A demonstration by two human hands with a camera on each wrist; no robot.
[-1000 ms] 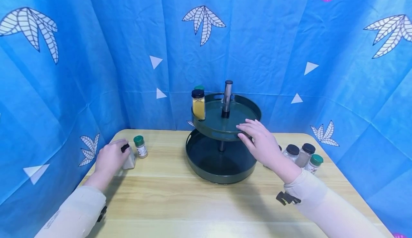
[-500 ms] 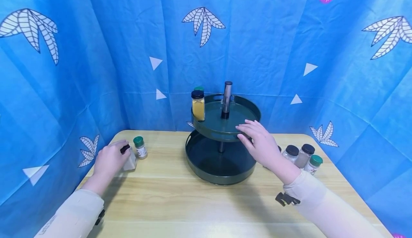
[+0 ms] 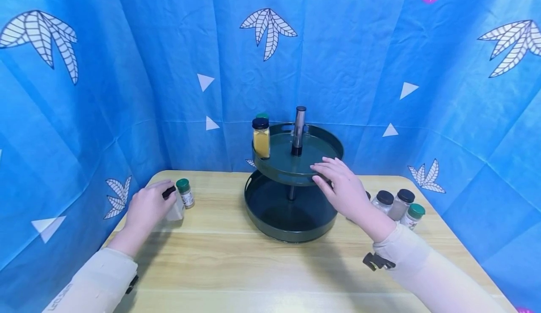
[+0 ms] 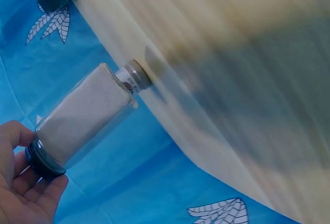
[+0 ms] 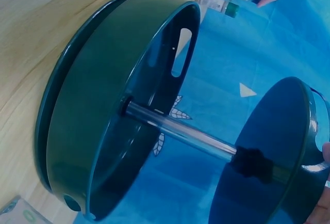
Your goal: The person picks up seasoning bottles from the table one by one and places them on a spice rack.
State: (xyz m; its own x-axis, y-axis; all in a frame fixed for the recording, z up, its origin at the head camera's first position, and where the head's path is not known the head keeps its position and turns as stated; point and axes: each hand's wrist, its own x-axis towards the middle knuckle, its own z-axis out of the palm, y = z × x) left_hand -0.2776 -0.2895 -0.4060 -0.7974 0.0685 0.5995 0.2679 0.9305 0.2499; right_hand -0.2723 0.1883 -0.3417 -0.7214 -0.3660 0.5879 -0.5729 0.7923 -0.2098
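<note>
From my head view, here's my left hand (image 3: pixel 145 207) with a square clear-glass jar of pale powder (image 3: pixel 175 209) at the left of the pale wooden counter (image 3: pixel 203 256), right beside a small white-labelled bottle with a green cap (image 3: pixel 186 195). There's the danger: let the jar's base stray rightward and it could knock that little bottle over. Over on the other side, my right hand (image 3: pixel 344 186) has its fingers long and loose at the near-right rim of the round dark-green two-tier tray stand (image 3: pixel 291 177), nothing clenched; too much weight there might tip or turn the upper tier and jostle the black-lidded square jar of yellow powder (image 3: pixel 262 144). My pale jar's long axis runs nearly upright, lid leaning left. Down to the left wrist: fingers and thumb pinch just the round black lid (image 4: pixel 44 162), so the long glass body could swing or slip if that pinch slackens. Its axis cuts diagonally here, lid lower left, base aimed up-right toward the counter; I can't tell whether base and wood touch. Across to the right wrist: far off in the top corner, jar and little bottle overlap, lid toward my fingers, base pointing away, toward the counter side.
</note>
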